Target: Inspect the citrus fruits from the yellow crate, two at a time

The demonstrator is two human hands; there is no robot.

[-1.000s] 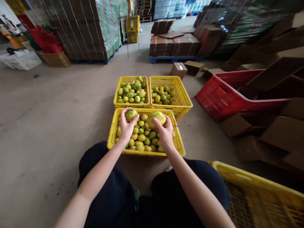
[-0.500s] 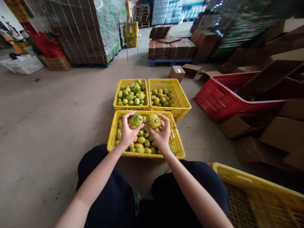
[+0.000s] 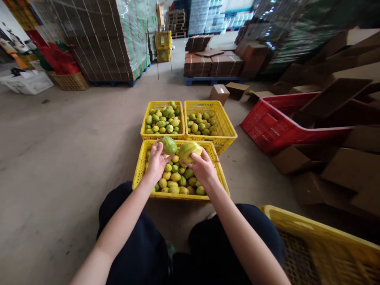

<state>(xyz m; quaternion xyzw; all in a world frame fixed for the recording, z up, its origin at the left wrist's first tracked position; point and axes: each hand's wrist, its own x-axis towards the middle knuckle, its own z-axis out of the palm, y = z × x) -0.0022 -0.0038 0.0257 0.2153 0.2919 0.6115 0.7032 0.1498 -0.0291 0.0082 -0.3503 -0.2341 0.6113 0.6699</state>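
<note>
Fruit in both hands, and we hold the pair up over the far end of the nearest yellow crate (image 3: 138, 174). Our left hand (image 3: 155, 163) has its fingers wrapped under a green fruit (image 3: 168, 145), gripping it from below. Our right hand (image 3: 202, 168) closes around a bigger yellow-green fruit (image 3: 188, 151), fingers over its near side. The two fruits sit just beside each other, nearly touching, raised above the heap of loose fruit (image 3: 175, 179) that fills the crate under our wrists.

Past that crate we see two more yellow crates side by side: the left one (image 3: 144, 132) piled high with green and yellow fruit, the right one (image 3: 228, 128) filled lower. A red crate (image 3: 267, 126) lies tilted on the floor to the right, among brown cardboard boxes (image 3: 341, 170). Another yellow crate (image 3: 323, 245) sits close at our right knee. Wrapped pallets of flat cartons (image 3: 101, 39) stand at the back left. As for writing, we can make out no label or brand anywhere; any print on the far stacks is too small and blurred to read.
</note>
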